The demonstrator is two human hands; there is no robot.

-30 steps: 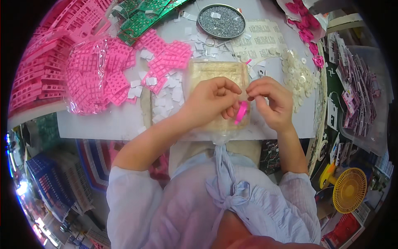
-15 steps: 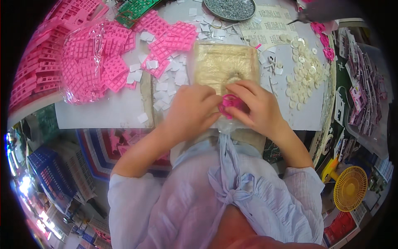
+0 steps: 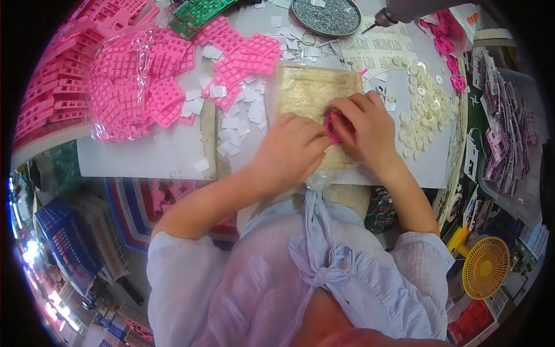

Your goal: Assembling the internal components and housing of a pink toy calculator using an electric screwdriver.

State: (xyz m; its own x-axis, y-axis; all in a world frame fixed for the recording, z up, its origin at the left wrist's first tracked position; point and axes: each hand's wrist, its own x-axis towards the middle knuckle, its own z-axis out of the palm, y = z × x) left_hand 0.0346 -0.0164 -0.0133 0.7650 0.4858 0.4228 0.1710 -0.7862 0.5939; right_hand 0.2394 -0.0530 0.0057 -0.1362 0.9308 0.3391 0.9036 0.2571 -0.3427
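Observation:
A small round magenta plastic part (image 3: 331, 128) is held between my hands, above a yellowish block wrapped in clear film (image 3: 309, 87). My left hand (image 3: 293, 147) has its fingertips pressed together at the part's near left side. Curled over it from the right, my right hand (image 3: 367, 124) grips the part with thumb and fingers. Much of the part is hidden behind the fingers, so its details cannot be made out.
Pink grid-like plastic frames (image 3: 133, 75) fill the left, some bagged. White paper squares (image 3: 231, 122) lie beside the block. Cream round discs (image 3: 425, 110) are heaped at right. Behind stand a dish of small metal screws (image 3: 326, 17) and a hanging driver tool (image 3: 387, 17).
Both hands have moved slightly away from me and to the right with the magenta part. My right fingers now cover more of it. The driver tool shows lower in the view.

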